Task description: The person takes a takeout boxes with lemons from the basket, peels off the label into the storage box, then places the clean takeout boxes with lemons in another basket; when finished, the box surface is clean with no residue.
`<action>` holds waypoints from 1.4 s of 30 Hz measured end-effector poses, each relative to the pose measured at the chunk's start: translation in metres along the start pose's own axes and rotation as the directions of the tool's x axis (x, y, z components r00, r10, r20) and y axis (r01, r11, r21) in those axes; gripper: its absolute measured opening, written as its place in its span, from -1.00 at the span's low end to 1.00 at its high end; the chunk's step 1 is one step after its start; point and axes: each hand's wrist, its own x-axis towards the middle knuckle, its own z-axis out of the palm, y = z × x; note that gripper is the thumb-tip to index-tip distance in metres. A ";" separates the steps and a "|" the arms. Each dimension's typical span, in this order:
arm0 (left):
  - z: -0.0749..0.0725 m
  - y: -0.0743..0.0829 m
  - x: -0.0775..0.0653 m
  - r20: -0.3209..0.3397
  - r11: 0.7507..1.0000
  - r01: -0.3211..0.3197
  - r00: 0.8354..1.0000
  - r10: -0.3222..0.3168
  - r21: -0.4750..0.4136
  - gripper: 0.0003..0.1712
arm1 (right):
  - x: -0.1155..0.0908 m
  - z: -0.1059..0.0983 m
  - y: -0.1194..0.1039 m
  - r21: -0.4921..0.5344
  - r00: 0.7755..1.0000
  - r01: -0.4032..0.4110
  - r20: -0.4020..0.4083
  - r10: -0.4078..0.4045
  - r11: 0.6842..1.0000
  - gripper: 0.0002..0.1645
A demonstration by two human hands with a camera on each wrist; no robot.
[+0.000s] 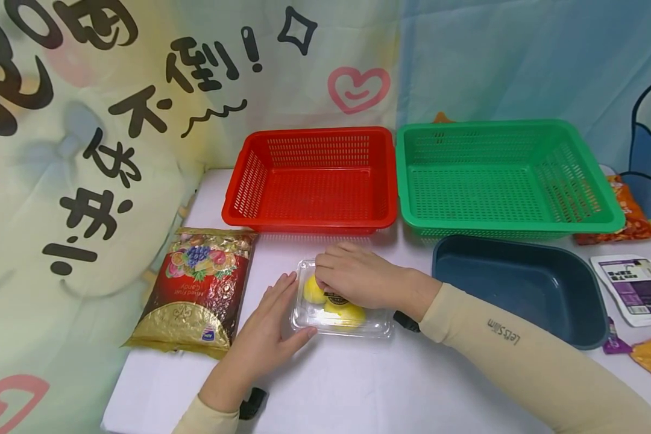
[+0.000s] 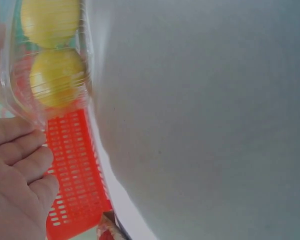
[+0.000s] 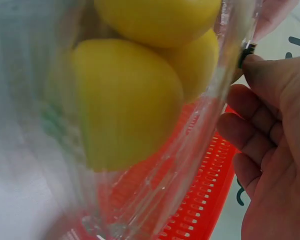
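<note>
Clear plastic forms the container [image 1: 380, 325] at the centre of the white tabletop [image 1: 358, 386], where it sits on the near side of a red basket [image 1: 320, 196], with yellow rounded items [image 1: 344, 315] showing through its walls. A person's left hand [image 1: 266, 328] lies along the container's left side, fingers stretched out, the thumb at its near corner. The right hand [image 1: 358, 274] reaches over the top with curled fingers, thumb and fingertip pinching the edge of a black label [image 1: 336, 298], seen closest in the right wrist view. To the left lies a red and gold bag of mixed fruit candy [image 1: 195, 289], its lettering upside down; to the right stands a dark blue tub [image 1: 559, 295], partly behind the forearm. Just beside the red basket is a green basket [image 1: 477, 187], and a purple-and-white packet [image 1: 637, 289] rests past the tub at far right.
</note>
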 end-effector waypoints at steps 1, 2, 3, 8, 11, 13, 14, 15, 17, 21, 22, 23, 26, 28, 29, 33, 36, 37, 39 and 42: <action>0.000 0.000 0.000 0.000 1.000 0.001 1.000 -0.001 -0.001 0.10 | 0.000 0.000 0.000 0.004 1.000 0.001 0.003 -0.001 1.000 -0.91; 0.000 0.000 0.000 0.000 1.000 0.001 1.000 -0.001 -0.001 0.10 | -0.001 0.000 0.001 0.008 1.000 0.002 0.006 -0.002 1.000 -0.91; -0.001 0.000 0.000 0.000 1.000 -0.001 1.000 0.001 0.000 0.10 | -0.001 0.000 0.001 0.011 1.000 0.002 0.008 -0.002 1.000 -0.91; -0.002 0.002 0.000 -0.002 1.000 -0.008 1.000 0.008 -0.001 0.10 | -0.003 0.002 0.004 0.025 1.000 0.013 -0.015 -0.012 1.000 -0.93; -0.003 0.003 0.000 -0.002 1.000 -0.006 1.000 0.006 -0.003 0.09 | -0.005 0.004 0.006 0.026 0.998 0.040 -0.055 -0.038 0.999 -0.92; -0.003 0.004 0.001 0.000 1.000 -0.001 1.000 0.001 -0.002 0.09 | -0.006 0.006 0.007 0.028 0.995 0.057 -0.083 -0.054 0.998 -0.91; -0.003 0.004 0.001 0.001 1.000 0.001 1.000 -0.001 -0.001 0.09 | -0.007 0.006 0.008 0.029 0.994 0.064 -0.094 -0.061 0.998 -0.90; -0.003 0.004 0.001 0.002 1.000 0.002 1.000 -0.002 -0.001 0.09 | -0.008 0.007 0.009 0.031 0.993 0.069 -0.102 -0.065 0.997 -0.90; -0.003 0.004 0.001 0.002 1.000 0.002 1.000 -0.002 0.001 0.09 | -0.009 0.007 0.009 0.040 0.991 0.071 -0.113 -0.067 0.997 -0.89; -0.003 0.004 0.001 -0.003 1.000 -0.005 1.000 0.005 0.008 0.09 | -0.011 0.009 0.011 0.055 0.990 0.075 -0.123 -0.068 0.996 -0.87; -0.003 0.004 0.001 -0.005 1.000 -0.007 1.000 0.007 0.009 0.09 | -0.011 0.009 0.011 0.061 0.989 0.077 -0.127 -0.069 0.995 -0.87; -0.003 0.004 0.001 -0.006 1.000 -0.008 1.000 0.008 0.010 0.09 | -0.012 0.009 0.011 0.062 0.989 0.079 -0.131 -0.071 0.995 -0.87; -0.002 0.003 0.001 -0.010 1.000 -0.011 1.000 0.011 0.010 0.09 | -0.013 0.010 0.012 0.069 0.987 0.086 -0.145 -0.075 0.994 -0.86; -0.002 0.003 0.002 -0.012 1.000 -0.016 1.000 0.016 0.013 0.08 | -0.014 0.011 0.012 0.075 0.986 0.088 -0.150 -0.075 0.993 -0.86; -0.001 0.003 0.002 -0.013 1.000 -0.018 1.000 0.018 0.014 0.08 | -0.015 0.012 0.013 0.079 0.986 0.087 -0.150 -0.074 0.993 -0.86; -0.001 0.002 0.002 -0.019 1.000 -0.025 1.000 0.025 0.017 0.08 | -0.017 0.013 0.013 0.096 0.986 0.081 -0.151 -0.066 0.992 -0.85; -0.001 0.002 0.001 -0.020 1.000 -0.023 1.000 0.024 0.017 0.08 | -0.018 0.014 0.013 0.099 0.986 0.079 -0.155 -0.062 0.992 -0.85; -0.001 0.002 0.001 -0.020 1.000 -0.023 1.000 0.023 0.020 0.09 | -0.018 0.014 0.013 0.101 0.986 0.078 -0.157 -0.061 0.992 -0.86; -0.001 0.002 0.001 -0.021 0.999 -0.023 1.000 0.024 0.023 0.09 | -0.019 0.015 0.014 0.103 0.984 0.080 -0.165 -0.062 0.991 -0.86; -0.001 0.002 0.001 -0.023 0.999 -0.025 0.999 0.026 0.023 0.09 | -0.020 0.017 0.015 0.107 0.984 0.080 -0.169 -0.061 0.991 -0.86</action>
